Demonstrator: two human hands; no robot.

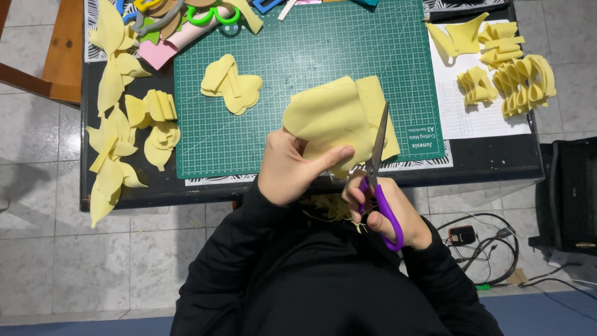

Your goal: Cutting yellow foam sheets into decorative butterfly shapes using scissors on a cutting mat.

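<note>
A dark worktop (485, 160) stands on a pale tiled floor (56, 249), and the green cutting mat (298, 56) lies at its middle. Left of the mat, part of a wooden chair (62, 50) shows at the worktop's corner, and yellow foam petal shapes (112, 155) lie scattered down that side. At the mat's upper left corner sits a heap of coloured foam scraps and green-handled scissors (214, 14). On the mat itself lies a cut yellow foam piece (231, 84).

Over the mat's near edge, the left hand (289, 168) pinches a yellow foam sheet (329, 118) between thumb and fingers. The right hand (388, 211) is closed through the loops of purple-handled scissors (379, 186), whose blades lie against the sheet's right edge.

Right of the mat, a white printed sheet (466, 106) carries folded yellow foam bundles (522, 81). Beyond the worktop's right end, black cables and a small charger (463, 235) lie on the floor, beside a black bag (569, 193).
</note>
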